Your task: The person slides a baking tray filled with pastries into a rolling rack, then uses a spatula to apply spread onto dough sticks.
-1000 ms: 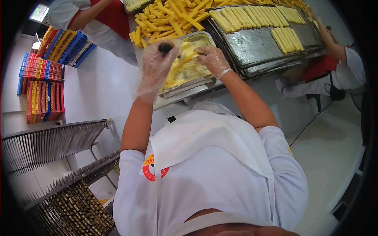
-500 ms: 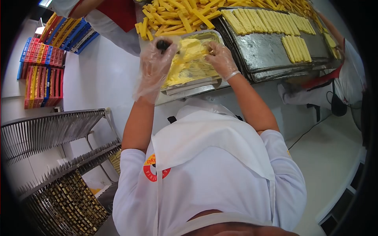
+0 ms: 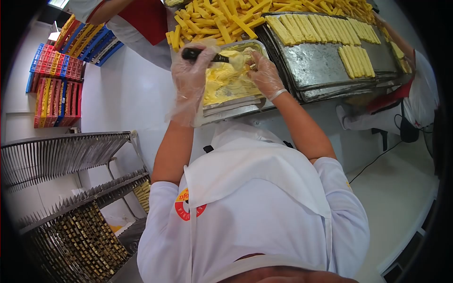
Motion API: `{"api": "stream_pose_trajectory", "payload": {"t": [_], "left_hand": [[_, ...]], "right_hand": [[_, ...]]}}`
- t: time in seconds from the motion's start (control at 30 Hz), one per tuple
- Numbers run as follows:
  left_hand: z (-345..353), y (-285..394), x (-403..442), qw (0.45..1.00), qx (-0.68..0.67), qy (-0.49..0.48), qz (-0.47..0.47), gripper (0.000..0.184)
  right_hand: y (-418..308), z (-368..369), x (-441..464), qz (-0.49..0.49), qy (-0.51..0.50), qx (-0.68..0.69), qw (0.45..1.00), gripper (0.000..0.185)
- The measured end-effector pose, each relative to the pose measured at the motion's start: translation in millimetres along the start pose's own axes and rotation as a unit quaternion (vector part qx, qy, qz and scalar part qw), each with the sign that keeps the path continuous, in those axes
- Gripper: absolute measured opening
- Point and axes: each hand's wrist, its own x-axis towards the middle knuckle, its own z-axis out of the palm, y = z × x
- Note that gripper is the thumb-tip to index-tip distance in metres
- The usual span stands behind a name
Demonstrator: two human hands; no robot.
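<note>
My left hand (image 3: 192,70), in a clear plastic glove, is closed round the black handle of a spatula (image 3: 218,58). The spatula's pale, smeared end points right, close to my other hand. My right hand (image 3: 265,78), also gloved, has its fingers pinched together by the spatula's tip. Something pale yellow shows at those fingertips, too covered to name. Beneath both hands is a metal tray (image 3: 258,43) holding a soft yellow spread (image 3: 226,82), thickly smeared over its bottom.
Yellow sticks (image 3: 222,23) are heaped behind the tray. On the right, stacked dark baking sheets (image 3: 311,68) carry rows of paler coated sticks (image 3: 321,28). One person (image 3: 141,23) stands at upper left, another (image 3: 415,89) at right. Crates (image 3: 56,104) and a tray rack (image 3: 75,226) stand left.
The spatula has swung to point right, so its handle and pale end now show near my right hand. My left hand has turned with it; my right hand stays over the tray.
</note>
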Motion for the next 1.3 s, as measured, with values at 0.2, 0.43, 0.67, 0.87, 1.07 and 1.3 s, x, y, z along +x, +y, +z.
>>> {"api": "stream_pose_trajectory", "payload": {"t": [0.2, 0.43, 0.67, 0.87, 1.07, 1.3], "left_hand": [[-41, -32, 18, 0.982, 0.189, -0.023, -0.004, 0.012], [-7, -7, 5, 0.925, 0.294, -0.170, 0.170, 0.013], [-26, -23, 21, 0.993, -0.081, 0.028, -0.084, 0.017], [-41, -29, 21, 0.974, 0.222, -0.040, 0.030, 0.012], [-31, -30, 17, 0.997, -0.002, -0.063, 0.044, 0.015], [-62, -33, 7, 0.985, 0.173, -0.024, 0.003, 0.016]], "right_hand": [[4, -1, -1, 0.001, -0.024, -0.003, 1.000, 0.037], [0, 7, 5, -0.104, 0.004, -0.052, 0.993, 0.046], [8, 10, 1, -0.127, 0.043, -0.073, 0.988, 0.071], [15, 12, 2, -0.137, 0.068, -0.072, 0.986, 0.068], [20, 3, 4, -0.143, -0.033, -0.058, 0.988, 0.023], [-1, -89, -14, -0.017, 0.094, 0.061, 0.994, 0.015]]}}
